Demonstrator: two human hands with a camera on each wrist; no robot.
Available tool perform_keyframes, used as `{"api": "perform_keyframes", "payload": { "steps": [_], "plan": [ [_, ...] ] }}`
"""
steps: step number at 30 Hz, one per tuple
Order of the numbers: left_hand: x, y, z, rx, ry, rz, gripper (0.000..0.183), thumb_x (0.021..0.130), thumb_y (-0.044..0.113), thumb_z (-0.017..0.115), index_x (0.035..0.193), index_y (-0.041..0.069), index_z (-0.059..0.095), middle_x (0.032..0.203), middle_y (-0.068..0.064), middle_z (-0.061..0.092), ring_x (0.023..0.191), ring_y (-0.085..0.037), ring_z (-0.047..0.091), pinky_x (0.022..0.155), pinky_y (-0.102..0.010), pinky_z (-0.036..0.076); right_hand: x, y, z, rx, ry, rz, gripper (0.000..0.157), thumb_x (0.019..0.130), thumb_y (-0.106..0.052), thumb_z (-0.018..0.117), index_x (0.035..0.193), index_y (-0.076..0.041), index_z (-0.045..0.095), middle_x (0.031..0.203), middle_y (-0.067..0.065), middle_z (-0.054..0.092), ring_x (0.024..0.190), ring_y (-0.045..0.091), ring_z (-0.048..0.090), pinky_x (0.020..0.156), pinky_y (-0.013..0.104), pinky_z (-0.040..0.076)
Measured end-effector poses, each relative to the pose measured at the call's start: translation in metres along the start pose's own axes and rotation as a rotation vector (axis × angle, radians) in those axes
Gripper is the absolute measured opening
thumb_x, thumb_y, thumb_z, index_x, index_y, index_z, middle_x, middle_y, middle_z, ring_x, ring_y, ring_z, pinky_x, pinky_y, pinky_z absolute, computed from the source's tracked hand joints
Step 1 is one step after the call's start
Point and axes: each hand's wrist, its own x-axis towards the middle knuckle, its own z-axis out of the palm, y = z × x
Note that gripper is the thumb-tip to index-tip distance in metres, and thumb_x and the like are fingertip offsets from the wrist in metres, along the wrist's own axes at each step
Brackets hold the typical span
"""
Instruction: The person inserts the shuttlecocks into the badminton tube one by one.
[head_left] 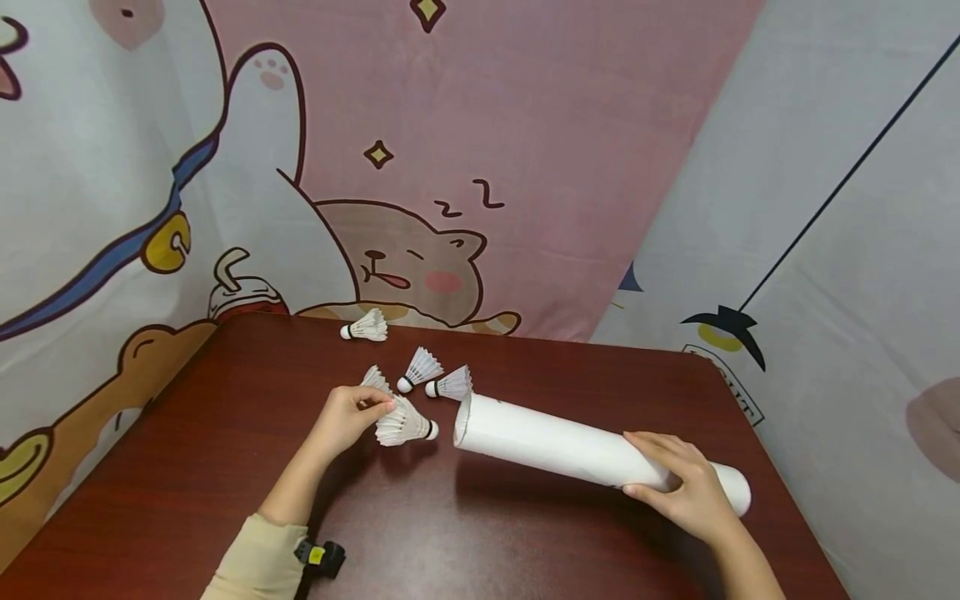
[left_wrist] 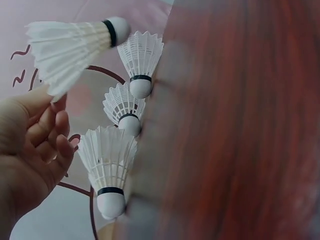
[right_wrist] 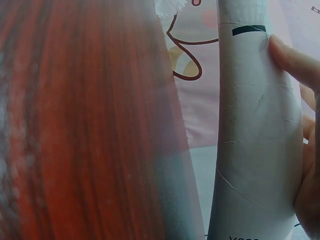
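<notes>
A white shuttlecock (head_left: 403,423) hangs above the table, its feather skirt pinched by my left hand (head_left: 351,422). In the left wrist view, that same shuttlecock (left_wrist: 75,47) has its cork pointing away from the fingers. My right hand (head_left: 686,483) grips a long white tube (head_left: 555,439), thumb on the near side and fingers over the far side. The tube is tilted, with its open end facing left toward the cork, a small gap apart. Creases mark the tube (right_wrist: 255,120) in the right wrist view.
Beyond the hands, several shuttlecocks lie on the dark red table (head_left: 420,533): one at the back edge (head_left: 366,326), two near the tube mouth, (head_left: 420,370) and one partly behind my left hand. A cartoon-printed cloth (head_left: 555,167) hangs behind the table.
</notes>
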Motion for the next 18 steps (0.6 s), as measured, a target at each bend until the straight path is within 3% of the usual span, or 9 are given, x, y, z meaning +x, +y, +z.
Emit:
{"api": "perform_keyframes", "payload": {
  "steps": [9,18],
  "plan": [
    [0.002,0.019,-0.003,-0.085,0.043,-0.046,0.002,0.082,0.000,0.073,0.082,-0.002,0.073,0.080,-0.010,0.070,0.071,-0.009,0.057,0.062,-0.027,0.047,0.000,-0.002,0.000,0.008,0.004,-0.002,0.073,0.060,-0.020,0.092,0.127,-0.015,0.064,0.120,0.000,0.063,0.110,0.010,0.052,0.092,0.023,0.029],
    [-0.001,0.068,-0.012,-0.230,0.081,-0.077,0.004,0.081,-0.010,0.069,0.083,-0.013,0.068,0.081,-0.021,0.067,0.073,-0.004,0.058,0.064,-0.019,0.047,0.001,0.001,0.002,0.019,0.009,-0.015,0.073,0.059,-0.020,0.092,0.126,-0.013,0.064,0.121,-0.001,0.063,0.110,0.010,0.052,0.093,0.022,0.028]
  ]
}}
